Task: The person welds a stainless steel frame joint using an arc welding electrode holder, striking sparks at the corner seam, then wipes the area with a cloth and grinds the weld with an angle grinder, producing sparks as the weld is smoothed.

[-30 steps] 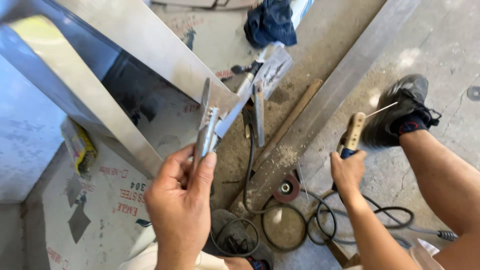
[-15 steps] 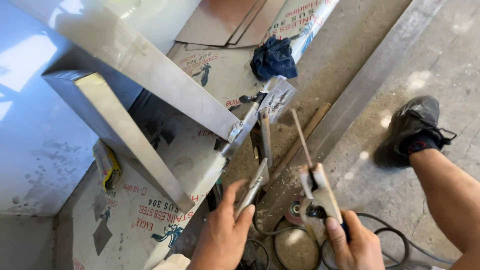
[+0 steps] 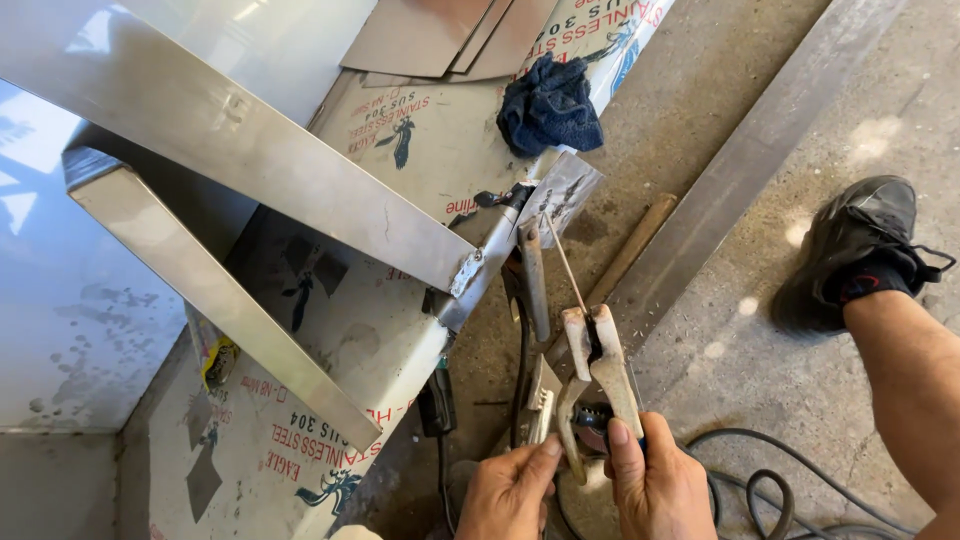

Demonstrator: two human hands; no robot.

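My right hand (image 3: 655, 485) grips a worn welding electrode holder (image 3: 597, 365) at the bottom middle. A thin welding rod (image 3: 563, 262) sticks up from its jaws, and its tip reaches the steel end plate (image 3: 562, 190) of the frame. My left hand (image 3: 508, 492) sits just left of the holder. Its fingers close on the lower end of a locking clamp (image 3: 531, 282), and its thumb touches the holder's lever. The clamp bites the slanted stainless steel bar (image 3: 300, 190) near its joint.
A second steel bar (image 3: 215, 290) runs below the first over film-covered sheet metal (image 3: 400, 130). A dark blue rag (image 3: 550, 105) lies on the sheet. A long steel strip (image 3: 745, 165), a wooden handle (image 3: 630, 250), black cables (image 3: 760, 490) and my shoe (image 3: 860, 245) are on the concrete floor.
My right hand swapped a wooden-handled tool for the electrode holder, then brought the rod up to the end plate. My left hand slid down along the clamp to its lower end.
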